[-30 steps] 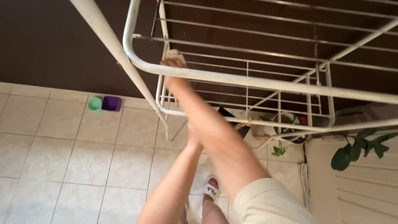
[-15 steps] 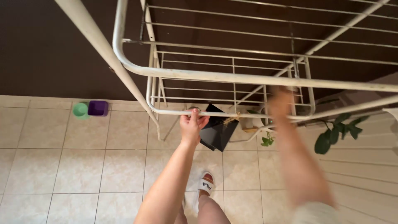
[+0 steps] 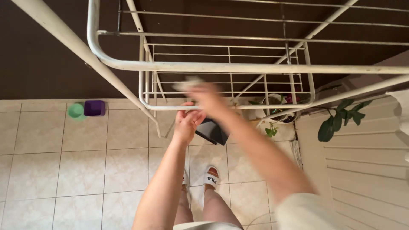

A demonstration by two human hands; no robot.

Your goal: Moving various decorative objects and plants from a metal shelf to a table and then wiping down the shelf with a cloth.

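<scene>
White-painted metal makes up the drying rack point(image 3: 204, 67), its thick near rail running across the view above a lower wing of thin bars. The left hand point(image 3: 186, 123) is closed around the curved lower rail point(image 3: 170, 106) of that wing, a firm grip that steadies the frame. The right hand point(image 3: 204, 96) is blurred with motion just above and beside it, at the same rail; a pale scrap, probably a cloth point(image 3: 187, 81), shows at its fingertips, but whether the grip is closed on it I cannot tell. A dark flat panel point(image 3: 211, 131) hangs below the rail, just behind the left hand.

Wiping a thin bar goes best with the steadying hand kept close to the stretch being rubbed, as it is here, so the light frame does not swing. Wrapping the cloth round the bar and drawing it along in one direction should lift more grime than dabbing. The risk, as I judge it, is pushing sideways hard enough to fold the wing or knock the hanging panel.

On the beige tiled floor point(image 3: 64, 162) a green cup point(image 3: 76, 111) and a purple box point(image 3: 94, 107) sit by the dark wall, well apart from the rack's leg. Potted plants point(image 3: 336, 121) stand to the right.
</scene>
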